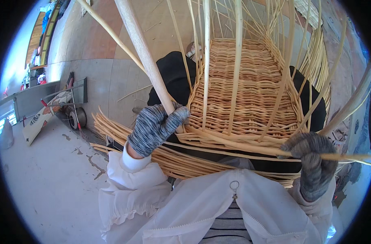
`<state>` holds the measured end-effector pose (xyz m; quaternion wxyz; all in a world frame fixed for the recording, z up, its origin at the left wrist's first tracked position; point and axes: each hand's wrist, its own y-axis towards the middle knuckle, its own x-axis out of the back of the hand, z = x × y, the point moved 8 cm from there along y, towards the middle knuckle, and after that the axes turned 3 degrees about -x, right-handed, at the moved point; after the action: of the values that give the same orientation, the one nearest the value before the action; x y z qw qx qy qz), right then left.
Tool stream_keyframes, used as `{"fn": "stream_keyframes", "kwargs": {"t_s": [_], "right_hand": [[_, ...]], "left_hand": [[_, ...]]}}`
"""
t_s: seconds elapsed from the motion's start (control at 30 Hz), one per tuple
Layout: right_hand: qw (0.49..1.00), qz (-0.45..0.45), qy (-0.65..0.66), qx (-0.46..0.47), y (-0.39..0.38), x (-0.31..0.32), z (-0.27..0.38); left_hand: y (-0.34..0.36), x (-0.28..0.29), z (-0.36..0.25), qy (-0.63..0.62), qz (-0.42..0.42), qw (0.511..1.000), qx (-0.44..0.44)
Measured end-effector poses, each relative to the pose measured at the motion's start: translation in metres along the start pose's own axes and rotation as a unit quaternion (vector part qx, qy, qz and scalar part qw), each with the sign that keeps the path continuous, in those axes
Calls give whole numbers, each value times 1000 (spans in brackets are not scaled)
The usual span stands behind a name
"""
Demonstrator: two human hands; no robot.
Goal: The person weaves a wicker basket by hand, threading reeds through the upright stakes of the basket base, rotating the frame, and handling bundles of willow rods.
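Note:
An unfinished wicker basket [244,81] with tall upright rods rising from its edges fills the middle, on a black support [169,73]. My left hand [155,126], in a grey knitted glove, grips a thick pale wooden stake [140,57] at the basket's front left corner. My right hand [311,158], gloved alike, is closed on a long thin willow rod [352,156] that runs sideways along the front edge. Bundled willow rods [189,166] lie below the basket, in front of my white jacket.
A metal wheeled cart [75,118] with a pale board [45,120] on it stands at the left. More long rods [317,53] lie at the back right. Loose sticks are scattered on the tiled floor [100,73]. Shelving with assorted things [41,40] is at the far upper left.

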<state>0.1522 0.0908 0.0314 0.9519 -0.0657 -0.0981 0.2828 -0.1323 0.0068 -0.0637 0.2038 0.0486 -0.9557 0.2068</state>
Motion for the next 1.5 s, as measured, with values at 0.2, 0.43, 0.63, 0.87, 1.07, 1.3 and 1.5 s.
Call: {"fn": "stream_keyframes", "kwargs": {"t_s": [0.2, 0.43, 0.63, 0.87, 1.07, 1.3, 1.5], "right_hand": [[972, -27, 204, -109, -10, 0, -21], [959, -33, 223, -169, -15, 19, -63], [955, -51, 235, -173, -19, 17, -69], [957, -24, 258, -132, -29, 10, -60], [975, -130, 177, -20, -35, 24, -62], [975, -90, 203, 8, -36, 27, -66], [951, -120, 283, -12, -45, 29, -65]], "left_hand": [[0, -5, 2, 31, 100, 994, 29], [-6, -9, 2, 31, 97, 995, 4], [-59, 4, -88, 71, -225, 945, -226], [-10, -70, -5, 10, -89, 995, -33], [-18, -51, -21, -223, -137, 952, -157], [-10, -50, -30, -282, -84, 954, -53], [-26, -64, -37, -497, 201, 843, 40]]}}
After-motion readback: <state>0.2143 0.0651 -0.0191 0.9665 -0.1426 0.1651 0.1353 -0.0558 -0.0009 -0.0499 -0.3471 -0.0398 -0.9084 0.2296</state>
